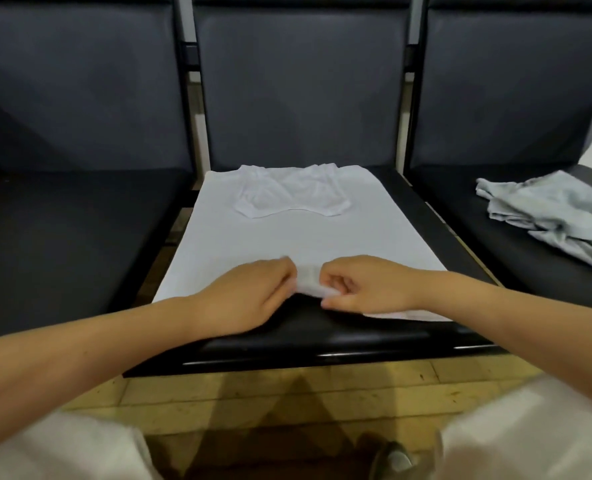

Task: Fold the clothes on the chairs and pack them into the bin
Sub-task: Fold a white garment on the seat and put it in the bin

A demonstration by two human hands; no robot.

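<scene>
So the white shirt is laid out flat on the middle chair seat, long axis running straight away from the person, collar end up by the backrest with the sleeves tucked in over the chest, hem end hanging at the front edge right under the hands. Both hands are basically at the hem already, close together near the centre of it: the left hand has its fingers curled onto the cloth edge, and the right hand is bunched up pinching a bit of the hem between thumb and fingers. It's a bit blurry so I can't tell exactly how much fabric each one has. Since the shirt stretches away from the fingers, I'd guess the next fold is lifting that near edge and carrying it forward toward the collar, and neither hand is really closer than the other. Fabric looks thin and smooth, mostly wrinkle-free except the rumpled sleeve area. There's a crumpled grey garment waiting on the seat to the right, and no bin in view anywhere
</scene>
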